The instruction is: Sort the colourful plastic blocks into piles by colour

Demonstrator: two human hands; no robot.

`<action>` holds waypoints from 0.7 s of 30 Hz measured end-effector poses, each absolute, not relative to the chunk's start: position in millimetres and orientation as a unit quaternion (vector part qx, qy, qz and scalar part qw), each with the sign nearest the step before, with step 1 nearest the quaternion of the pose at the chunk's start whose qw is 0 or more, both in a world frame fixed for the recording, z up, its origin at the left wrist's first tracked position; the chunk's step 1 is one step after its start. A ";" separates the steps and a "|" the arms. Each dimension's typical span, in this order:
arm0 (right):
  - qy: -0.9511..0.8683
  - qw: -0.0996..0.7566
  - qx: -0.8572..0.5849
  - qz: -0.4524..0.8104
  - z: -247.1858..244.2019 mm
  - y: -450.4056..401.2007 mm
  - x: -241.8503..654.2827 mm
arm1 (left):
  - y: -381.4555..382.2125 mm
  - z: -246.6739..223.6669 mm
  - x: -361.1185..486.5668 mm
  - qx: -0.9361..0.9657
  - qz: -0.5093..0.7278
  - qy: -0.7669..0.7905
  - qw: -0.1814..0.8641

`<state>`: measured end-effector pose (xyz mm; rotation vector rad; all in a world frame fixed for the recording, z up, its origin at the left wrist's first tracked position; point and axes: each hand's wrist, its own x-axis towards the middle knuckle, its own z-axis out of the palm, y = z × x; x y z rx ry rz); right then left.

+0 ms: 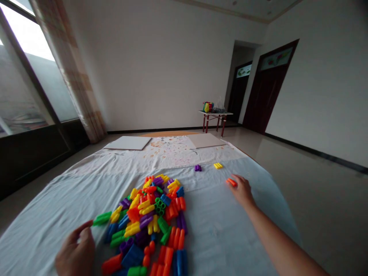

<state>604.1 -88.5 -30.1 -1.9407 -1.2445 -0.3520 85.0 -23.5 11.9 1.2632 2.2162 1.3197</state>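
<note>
A pile of red, yellow, green, blue and purple plastic pieces (pixel 146 207) lies on the pale blue cloth (pixel 218 230) in the middle foreground. At the right, my right hand (pixel 240 188) grips an orange piece (pixel 231 182) between thumb and fingers. A yellow piece (pixel 218 165) and a purple piece (pixel 198 168) rest on the cloth beyond it, apart from each other. My left hand (pixel 77 249) is at the pile's left side, thumb and index finger apart, its fingertip at the end of a green piece (pixel 102 218).
Two flat boards, one white (pixel 128 142) and one beige (pixel 205 140), lie at the table's far end. A small side table (pixel 215 113) with a colourful bag (pixel 207 107) stands by the far wall. Curtains hang at the left.
</note>
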 end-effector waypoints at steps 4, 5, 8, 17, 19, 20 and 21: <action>-0.585 0.448 -0.669 -0.100 -3.7 -80.2 559.0 | -23.4 16.3 86.4 0.432 0.449 0.766 0.158; -0.614 0.450 -0.645 -0.070 3.1 -78.7 541.2 | -22.8 16.8 86.9 0.430 0.449 0.767 0.161; -0.686 0.428 -0.587 0.041 20.8 -77.8 481.3 | -21.8 18.1 88.4 0.423 0.447 0.769 0.171; -0.789 0.303 -0.520 0.124 27.1 -74.5 388.0 | -24.0 28.4 91.3 0.430 0.451 0.766 0.156; -0.786 0.288 -0.530 0.134 25.9 -73.2 390.0 | -23.0 25.4 89.7 0.432 0.455 0.762 0.158; -0.785 0.284 -0.533 0.139 26.5 -73.6 392.7 | -22.4 23.5 88.9 0.434 0.456 0.761 0.158; -0.784 0.284 -0.533 0.141 27.8 -74.7 396.4 | -21.7 21.7 88.1 0.435 0.457 0.760 0.157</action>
